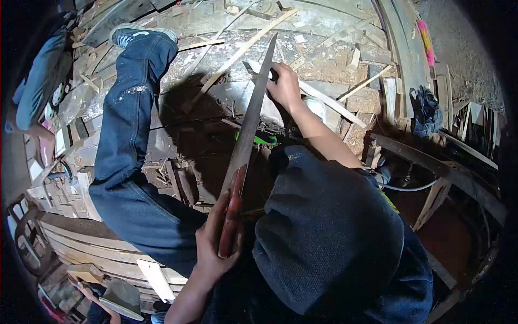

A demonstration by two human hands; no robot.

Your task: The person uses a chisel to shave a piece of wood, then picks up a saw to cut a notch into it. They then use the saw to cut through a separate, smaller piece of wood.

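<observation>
Head view, looking steeply down: the left hand (213,245) is closed round the red handle (231,224) of a long blade (251,119). The blade runs up and away over the ground (324,21), its tip near the far edge of the litter. The right hand (284,86) is well apart from the left, out beside the blade's upper part and clamped on a pale wooden strip (334,105) that slants off to the right. Whether this hand touches the blade I cannot tell. Open room is narrow: a dark shadowed gap lies between the jeans-clad leg (127,124) stretched left, shoe (141,33) at the far end, and the bent dark knee (329,232) that fills the near right. Loose slats, offcuts and shavings cover the ground on all sides. A curved timber (442,167) closes off the right side, with a blue cloth (425,110) and a pink thing (426,38) beyond it and a white cable (410,189) under it. Stacked planks (91,248) crowd the near left. Another person's blue sleeve (38,81) shows at the left edge. A green object (261,139) lies half hidden behind the blade, unidentifiable. The knee hides the right forearm's near end, and the corners of the view are black.
</observation>
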